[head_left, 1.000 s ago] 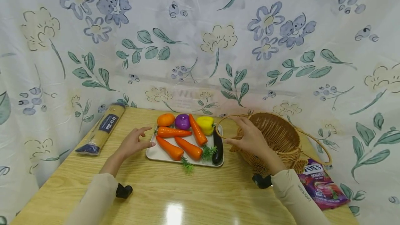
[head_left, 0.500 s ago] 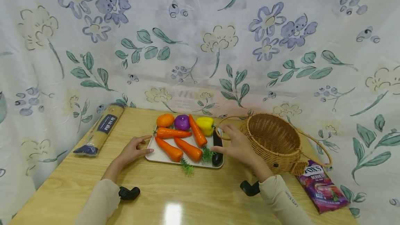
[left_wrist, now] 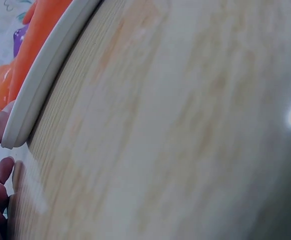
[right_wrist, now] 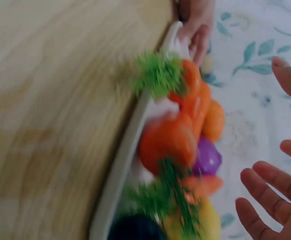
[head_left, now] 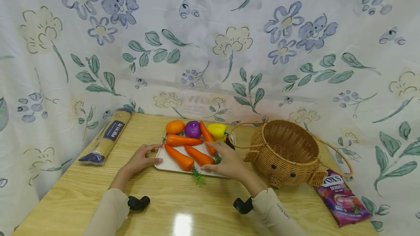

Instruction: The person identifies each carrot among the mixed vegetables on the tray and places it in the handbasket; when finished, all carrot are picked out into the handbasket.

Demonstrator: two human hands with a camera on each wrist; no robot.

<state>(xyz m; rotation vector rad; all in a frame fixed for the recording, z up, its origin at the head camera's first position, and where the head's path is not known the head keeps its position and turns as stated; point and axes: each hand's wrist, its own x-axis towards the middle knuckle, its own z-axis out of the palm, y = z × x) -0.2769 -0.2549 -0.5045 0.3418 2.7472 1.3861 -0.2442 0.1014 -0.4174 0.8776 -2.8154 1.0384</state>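
Note:
A white tray [head_left: 170, 169] holds several glossy orange carrots [head_left: 179, 158] with green tops, an orange round vegetable [head_left: 175, 127], a purple round vegetable [head_left: 193, 129] and a yellow bell pepper [head_left: 217, 131]. My left hand [head_left: 141, 158] touches the tray's left end, its thumb and fingertips right at the rim. Over the tray's right half hovers my right hand [head_left: 229, 161], fingers spread and holding nothing, above the front right carrot [right_wrist: 168, 142]. It hides most of a dark eggplant [right_wrist: 137, 229], whose end shows in the right wrist view.
Right of the tray stands a wicker basket [head_left: 285, 165] with two loop handles; one handle reaches over the tray's right edge. A purple snack bag [head_left: 342, 199] lies beside it. A pack of spaghetti [head_left: 106, 136] lies at the left. A floral curtain [head_left: 203, 46] hangs behind the table.
My right hand has moved left, from beside the basket's handle to above the carrots. My left hand has come slightly down and right to the tray's rim. The tray's contents have not moved.

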